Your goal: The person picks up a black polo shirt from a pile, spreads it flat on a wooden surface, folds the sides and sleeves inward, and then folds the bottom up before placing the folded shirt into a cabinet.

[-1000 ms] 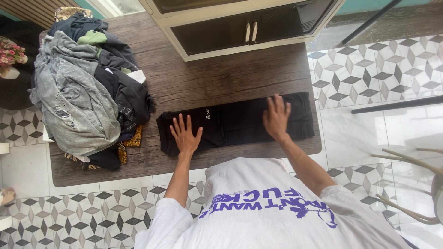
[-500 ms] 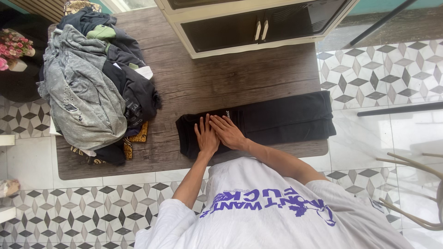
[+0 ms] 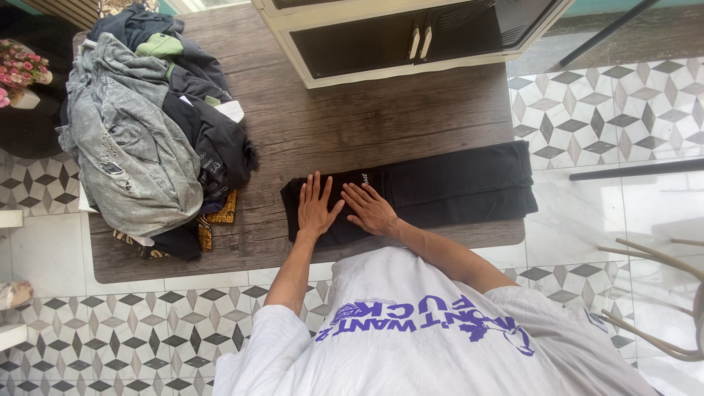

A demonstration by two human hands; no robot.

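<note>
Starting at the left edge of the table (image 3: 411,125), there's a big heap of clothes (image 3: 150,132), mostly a grey top draped over darker stuff, with a bit of green poking out near the far left corner and some patterned fabric peeking from under the near side. Just right of the heap, close to the near edge, both hands sit flat on a black garment (image 3: 440,191) that's folded into a long strip running along that edge toward the right corner. The left hand (image 3: 317,205) is palm down with fingers spread on the strip's left end, and the right hand (image 3: 370,209) is right beside it, also flat and open, fingers angled toward the left one, nearly touching it. Neither hand is gripping anything, they're just pressed on the cloth. The strip's right end hangs a little over the right edge. Along the far edge stands a pale cabinet (image 3: 411,37) with dark doors.
</note>
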